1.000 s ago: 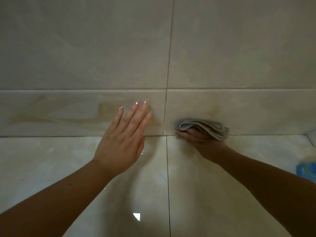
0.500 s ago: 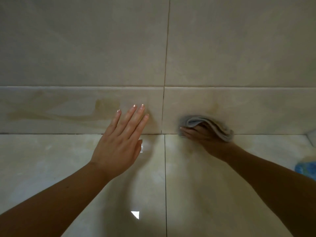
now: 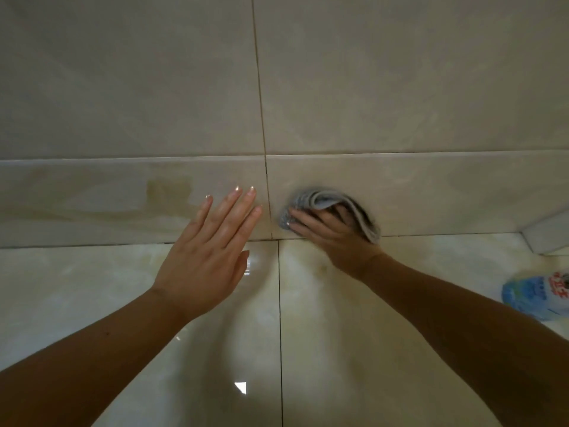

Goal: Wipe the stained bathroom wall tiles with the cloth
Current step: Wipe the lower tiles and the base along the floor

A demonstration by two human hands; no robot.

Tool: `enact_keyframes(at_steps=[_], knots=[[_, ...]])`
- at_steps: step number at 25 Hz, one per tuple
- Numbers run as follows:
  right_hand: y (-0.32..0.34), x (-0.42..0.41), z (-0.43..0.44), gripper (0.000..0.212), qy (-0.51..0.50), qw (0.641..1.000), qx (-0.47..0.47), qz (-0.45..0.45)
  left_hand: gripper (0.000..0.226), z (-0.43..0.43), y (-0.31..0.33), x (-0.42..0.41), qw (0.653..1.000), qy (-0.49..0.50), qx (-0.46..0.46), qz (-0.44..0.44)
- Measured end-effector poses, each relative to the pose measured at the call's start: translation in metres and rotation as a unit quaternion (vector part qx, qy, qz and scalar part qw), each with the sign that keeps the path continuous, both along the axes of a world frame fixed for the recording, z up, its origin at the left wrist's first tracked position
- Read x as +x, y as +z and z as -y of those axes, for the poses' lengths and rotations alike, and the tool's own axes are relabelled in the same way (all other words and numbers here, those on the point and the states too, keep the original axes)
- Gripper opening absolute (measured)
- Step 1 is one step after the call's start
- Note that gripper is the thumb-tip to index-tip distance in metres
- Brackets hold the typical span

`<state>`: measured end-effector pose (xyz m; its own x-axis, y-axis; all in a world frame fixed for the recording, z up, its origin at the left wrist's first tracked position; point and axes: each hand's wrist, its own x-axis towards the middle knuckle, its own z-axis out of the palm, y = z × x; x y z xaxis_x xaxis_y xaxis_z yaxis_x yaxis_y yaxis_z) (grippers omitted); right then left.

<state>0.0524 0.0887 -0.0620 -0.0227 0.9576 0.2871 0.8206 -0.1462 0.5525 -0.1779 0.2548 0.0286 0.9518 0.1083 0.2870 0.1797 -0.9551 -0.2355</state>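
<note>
The right hand holds the grey folded fabric cloth against the narrow beige glossy band tile, just to the right of the vertical grout line. The fingers point left and lie within the fold. One cloth layer shows beneath the fingertips, against the tile. The remaining layers arch over the knuckles and run down the right side of the hand toward the wrist. The thumb is hidden, so the exact hold on the cloth cannot be confirmed beyond the fingers being wrapped by it. The lower edge of the cloth sits just above the horizontal joint where the band tile meets the glossy cream tiles below. The left hand holds nothing. It is spread flat with straight fingers, and its fingertips reach onto the band tile just to the left of the grout line. Whether the palm touches the surface cannot be determined. A yellowish-brown stain patch marks the band tile to the left of the left hand, apart from the cloth. A blue plastic bottle lies at the right edge, well apart from both hands.
</note>
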Motion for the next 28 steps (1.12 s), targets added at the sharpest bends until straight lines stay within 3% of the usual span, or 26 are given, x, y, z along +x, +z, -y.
enact_keyframes(at_steps=[2, 5, 8, 12, 15, 19, 24, 28], knots=[[-0.013, 0.016, 0.028, 0.074, 0.007, 0.999, -0.05, 0.01, 0.067, 0.001, 0.003, 0.003, 1.0, -0.003, 0.006, 0.001], [-0.012, 0.048, 0.083, 0.066, -0.04, 0.999, -0.032, -0.008, 0.067, 0.003, 0.005, 0.007, 1.0, -0.004, 0.013, 0.006], [0.006, 0.059, 0.103, 0.071, -0.088, 0.995, 0.05, -0.022, 0.068, 0.004, 0.005, 0.007, 1.0, 0.001, 0.012, 0.006], [0.036, 0.029, 0.037, 0.072, -0.08, 0.981, 0.167, -0.063, 0.068, 0.012, 0.007, 0.014, 1.0, -0.006, 0.008, 0.004], [0.026, 0.006, 0.005, 0.073, -0.015, 0.995, 0.091, -0.045, 0.067, 0.017, 0.012, 0.018, 1.0, -0.009, 0.008, 0.011], [-0.014, 0.029, 0.051, 0.068, -0.012, 0.999, -0.041, 0.0, 0.067, 0.016, 0.014, 0.016, 1.0, -0.007, 0.008, 0.009], [-0.025, 0.075, 0.137, 0.058, -0.084, 0.996, -0.033, -0.02, 0.067, 0.014, 0.009, 0.015, 1.0, -0.006, 0.009, 0.001], [-0.023, 0.075, 0.148, 0.057, -0.131, 0.99, -0.02, -0.045, 0.068, 0.017, 0.007, 0.014, 1.0, -0.004, 0.006, 0.002]])
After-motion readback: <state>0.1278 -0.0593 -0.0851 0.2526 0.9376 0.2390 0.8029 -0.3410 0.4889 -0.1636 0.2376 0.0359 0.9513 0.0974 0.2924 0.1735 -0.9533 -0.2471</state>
